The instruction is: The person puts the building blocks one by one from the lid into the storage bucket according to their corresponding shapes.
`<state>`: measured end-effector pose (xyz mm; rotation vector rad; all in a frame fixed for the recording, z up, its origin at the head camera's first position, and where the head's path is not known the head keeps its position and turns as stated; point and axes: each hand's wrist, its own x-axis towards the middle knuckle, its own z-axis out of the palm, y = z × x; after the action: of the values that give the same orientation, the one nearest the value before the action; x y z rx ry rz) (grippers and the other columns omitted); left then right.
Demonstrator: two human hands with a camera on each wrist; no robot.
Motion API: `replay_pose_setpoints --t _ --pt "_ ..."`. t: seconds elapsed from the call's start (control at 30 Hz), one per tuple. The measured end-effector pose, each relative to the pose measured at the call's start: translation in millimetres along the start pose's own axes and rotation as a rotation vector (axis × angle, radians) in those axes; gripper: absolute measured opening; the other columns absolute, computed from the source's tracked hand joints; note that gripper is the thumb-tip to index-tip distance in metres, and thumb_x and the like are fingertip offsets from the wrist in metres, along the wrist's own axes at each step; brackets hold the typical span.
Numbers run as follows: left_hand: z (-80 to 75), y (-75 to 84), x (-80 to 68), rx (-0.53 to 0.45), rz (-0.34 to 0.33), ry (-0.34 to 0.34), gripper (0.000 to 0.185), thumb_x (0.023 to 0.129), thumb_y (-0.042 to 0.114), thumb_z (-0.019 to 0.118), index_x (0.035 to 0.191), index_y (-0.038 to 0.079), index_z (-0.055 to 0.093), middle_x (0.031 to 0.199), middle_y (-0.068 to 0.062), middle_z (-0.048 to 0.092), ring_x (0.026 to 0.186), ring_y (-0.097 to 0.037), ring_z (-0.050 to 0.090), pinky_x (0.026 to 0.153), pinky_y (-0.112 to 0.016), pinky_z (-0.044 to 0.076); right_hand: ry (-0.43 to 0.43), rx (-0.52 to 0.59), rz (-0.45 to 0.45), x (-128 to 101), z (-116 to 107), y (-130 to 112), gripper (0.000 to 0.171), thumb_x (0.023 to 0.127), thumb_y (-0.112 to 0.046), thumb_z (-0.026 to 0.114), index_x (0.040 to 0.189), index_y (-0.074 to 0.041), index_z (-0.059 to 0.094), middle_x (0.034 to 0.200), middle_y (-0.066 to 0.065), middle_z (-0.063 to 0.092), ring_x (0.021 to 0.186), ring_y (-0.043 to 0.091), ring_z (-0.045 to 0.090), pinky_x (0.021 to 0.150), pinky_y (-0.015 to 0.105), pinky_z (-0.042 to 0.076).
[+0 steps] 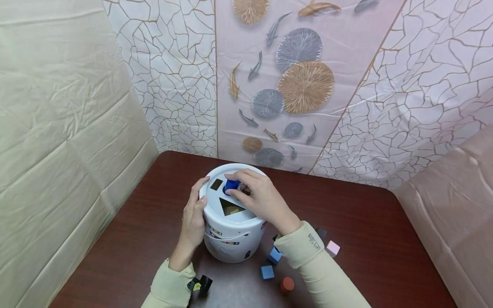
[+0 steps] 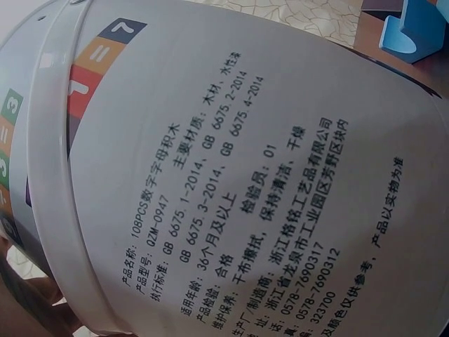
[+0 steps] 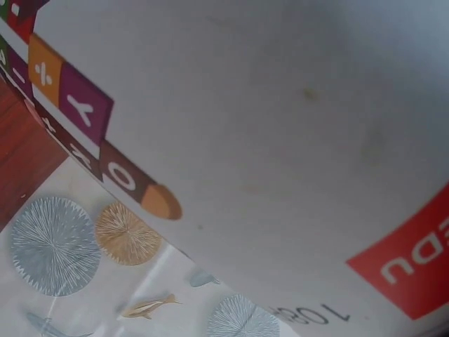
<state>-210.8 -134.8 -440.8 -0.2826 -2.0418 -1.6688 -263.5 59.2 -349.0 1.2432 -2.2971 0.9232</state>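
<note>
A white bucket (image 1: 231, 244) stands upright on the table, its lid (image 1: 212, 207) cut with shaped holes, one of them a triangle. My left hand (image 1: 194, 214) grips the bucket's left side, fingertips over the rim. Above the lid, my right hand (image 1: 259, 194) pinches a dark blue block (image 1: 232, 184) between thumb and fingers, right at a hole near the lid's middle. Part of that hole is hidden by the block and hand. Printed text covers the bucket wall (image 2: 280, 91) in the left wrist view. The right wrist view shows mostly bucket wall (image 3: 266, 140).
Right of the bucket lie two light blue blocks (image 1: 267, 272), an orange-red cylinder (image 1: 287, 284) and a pink block (image 1: 332, 248). A dark block (image 1: 321, 232) sits partly behind the right sleeve. The dark red table (image 1: 346, 214) meets patterned cloth walls at its back.
</note>
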Motion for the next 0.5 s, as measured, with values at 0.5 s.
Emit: replay_pose_setpoints --t 0.5 --pt "0.1 0.3 -0.5 0.006 -0.002 0.0 0.051 0.1 0.029 0.035 0.15 0.027 0.043 0.149 -0.005 0.048 0.124 -0.025 0.051 0.096 -0.054 0.041 -0.009 0.005 0.003 -0.3 -0.2 -0.4 0.034 0.09 -0.021 0.077 0.121 -0.011 0.071 0.113 -0.003 0.069 0.084 0.011 0.061 0.074 0.034 0.052"
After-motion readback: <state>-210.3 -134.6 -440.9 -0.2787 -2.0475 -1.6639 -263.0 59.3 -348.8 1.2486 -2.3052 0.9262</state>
